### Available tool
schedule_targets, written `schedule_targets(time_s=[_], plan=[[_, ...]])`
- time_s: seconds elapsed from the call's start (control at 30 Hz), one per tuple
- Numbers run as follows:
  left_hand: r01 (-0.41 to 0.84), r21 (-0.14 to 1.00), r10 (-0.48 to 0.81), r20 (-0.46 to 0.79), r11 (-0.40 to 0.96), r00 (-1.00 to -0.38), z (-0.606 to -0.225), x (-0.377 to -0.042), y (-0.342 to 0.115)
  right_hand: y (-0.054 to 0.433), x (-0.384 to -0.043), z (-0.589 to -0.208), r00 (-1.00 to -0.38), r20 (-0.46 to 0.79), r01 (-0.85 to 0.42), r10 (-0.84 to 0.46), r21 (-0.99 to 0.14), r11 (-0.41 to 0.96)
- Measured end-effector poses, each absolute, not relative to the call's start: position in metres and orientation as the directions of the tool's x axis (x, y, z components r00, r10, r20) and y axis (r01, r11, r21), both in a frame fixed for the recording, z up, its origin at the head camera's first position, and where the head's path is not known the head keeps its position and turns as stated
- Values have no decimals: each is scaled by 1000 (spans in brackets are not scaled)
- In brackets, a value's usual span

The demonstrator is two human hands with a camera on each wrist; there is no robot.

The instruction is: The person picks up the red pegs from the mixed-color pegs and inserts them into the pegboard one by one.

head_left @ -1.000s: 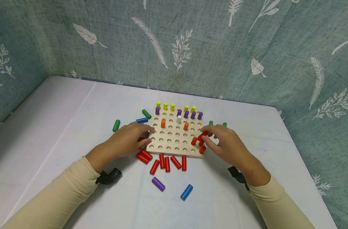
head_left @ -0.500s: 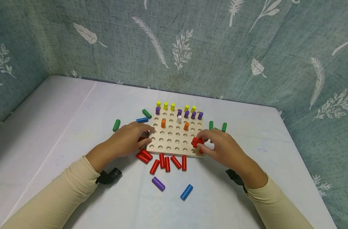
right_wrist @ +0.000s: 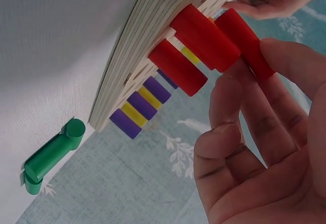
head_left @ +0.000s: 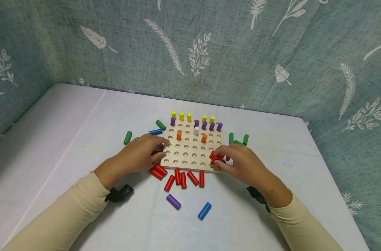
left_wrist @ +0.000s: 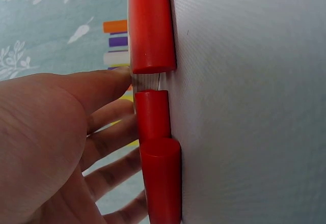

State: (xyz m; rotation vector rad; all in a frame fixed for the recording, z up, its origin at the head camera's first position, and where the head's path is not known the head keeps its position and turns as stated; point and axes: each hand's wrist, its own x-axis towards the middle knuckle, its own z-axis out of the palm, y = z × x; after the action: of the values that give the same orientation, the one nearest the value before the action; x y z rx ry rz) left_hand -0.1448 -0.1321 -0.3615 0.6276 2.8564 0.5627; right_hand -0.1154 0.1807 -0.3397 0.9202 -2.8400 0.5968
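A wooden pegboard [head_left: 189, 167] with rows of round holes lies on the table. My right hand [head_left: 242, 158] is over its near right corner, pinching a red peg [right_wrist: 243, 42] between thumb and fingertips. In the right wrist view, other red pegs [right_wrist: 178, 67] stand in the board close beside the held one. My left hand [head_left: 140, 152] lies at the board's left edge, its relaxed fingers and thumb touching that side. Red pegs [left_wrist: 162, 178] lie on the table just beneath it. Yellow pegs [head_left: 189, 117], purple pegs [head_left: 204, 125], orange pegs [head_left: 179, 135] and a white peg [head_left: 196, 131] stand in holes.
Several loose red pegs [head_left: 183, 180] lie in front of the board, with a purple peg [head_left: 173, 202] and a blue peg [head_left: 204, 211] nearer me. Green pegs [head_left: 246, 139] lie to the right. Left of the board are another blue peg [head_left: 155, 132] and a green peg [head_left: 127, 137].
My right hand has moved slightly left and toward me with the red peg, from the board's right edge to over its near right corner. The left hand has stayed still.
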Motion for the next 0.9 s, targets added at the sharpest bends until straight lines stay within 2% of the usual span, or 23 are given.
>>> schedule_targets(time_s=[0.9], plan=[[374,396,434,-72,839,-898,-363,-146,-132,180,-118,-349,-809,155,-586,-567,-291,756]])
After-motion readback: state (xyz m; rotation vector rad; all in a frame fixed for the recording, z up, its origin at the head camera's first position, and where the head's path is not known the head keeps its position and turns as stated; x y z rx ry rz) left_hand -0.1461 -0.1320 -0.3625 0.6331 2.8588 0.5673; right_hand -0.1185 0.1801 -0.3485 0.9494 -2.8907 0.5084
